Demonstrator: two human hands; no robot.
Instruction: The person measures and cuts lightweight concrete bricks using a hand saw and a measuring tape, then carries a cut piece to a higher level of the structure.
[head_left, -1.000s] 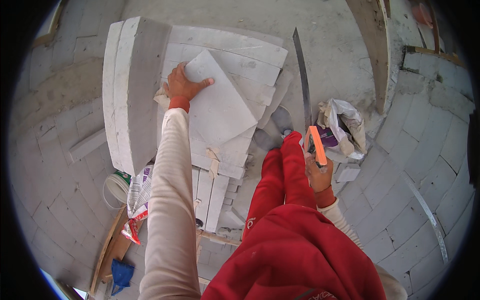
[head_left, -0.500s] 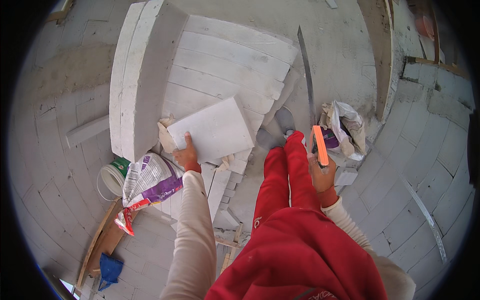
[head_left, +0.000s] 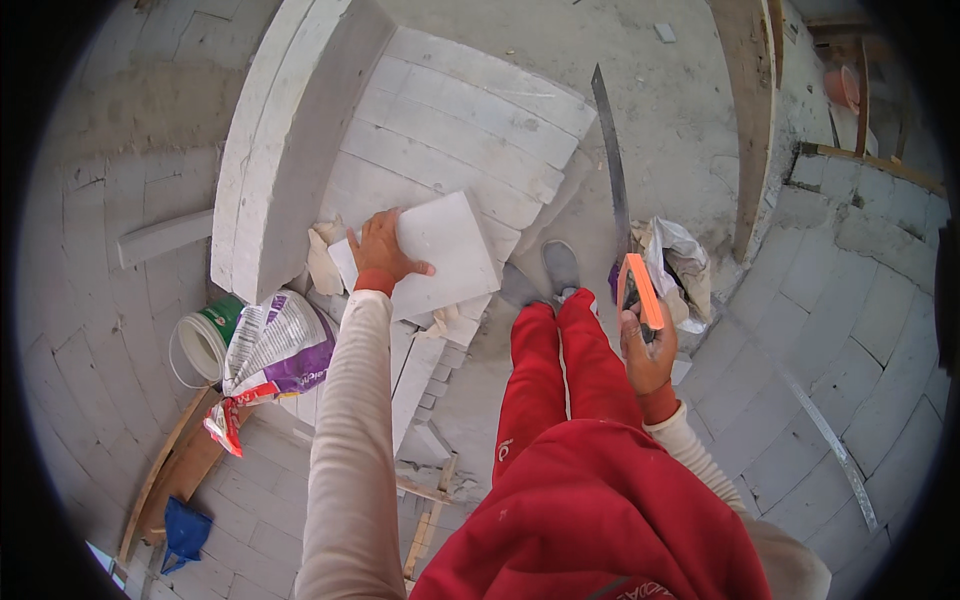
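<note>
My left hand (head_left: 384, 250) lies spread on top of a white block (head_left: 450, 245), its thumb pointing right and its fingers toward the block's far edge. The block rests at an angle on a stack of long white blocks (head_left: 480, 105). Torn brown paper (head_left: 322, 262) pokes out beside its left end. On the right, my right hand (head_left: 648, 350) is wrapped round the orange handle (head_left: 645, 290) of a hand saw. The long dark saw blade (head_left: 611, 150) points away from me, apart from the block.
Tall white slabs (head_left: 290, 140) stand on edge left of the stack. A white and purple bag (head_left: 285, 345) and a green and white bucket (head_left: 205, 340) are at the near left. An opened bag (head_left: 680, 270) sits right of my feet. A metal strip (head_left: 830, 445) leans at the right.
My left hand has moved from the block's near left edge up onto its top, fingers now spread. The right hand still holds the saw. My view has shifted slightly.
</note>
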